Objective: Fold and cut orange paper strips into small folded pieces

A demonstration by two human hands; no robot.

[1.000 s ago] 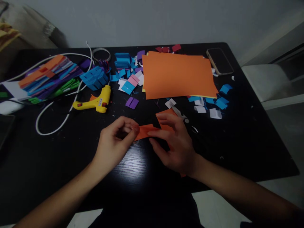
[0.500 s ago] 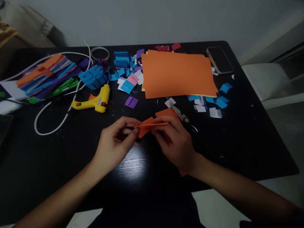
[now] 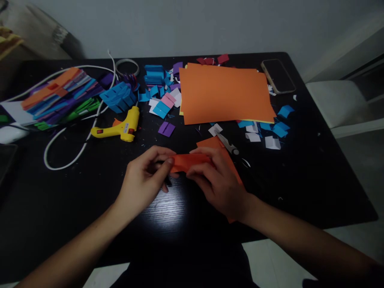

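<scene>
A small strip of orange paper (image 3: pixel 186 161) is stretched between my two hands, just above the dark table (image 3: pixel 90 224). My left hand (image 3: pixel 149 170) pinches its left end between thumb and fingers. On the other end, my right hand (image 3: pixel 217 180) has its fingers closed over the strip. Beneath the right hand lies a larger orange sheet (image 3: pixel 231 160), partly covered by that hand. Scissors (image 3: pixel 227 144) rest just beyond, with a blade showing and the handles lost in the dark.
A stack of orange sheets (image 3: pixel 226 96) lies at the back. Folded blue, purple and white paper pieces (image 3: pixel 162 109) surround it. A yellow glue gun (image 3: pixel 127 126), a white cable (image 3: pixel 48 154) and bundled coloured strips (image 3: pixel 60 96) are on the left. A phone (image 3: pixel 279 76) lies back right.
The orange strip, seen folded with an edge standing up before, now shows a flatter face toward me. My right fingers have shifted slightly left and curled over it.
</scene>
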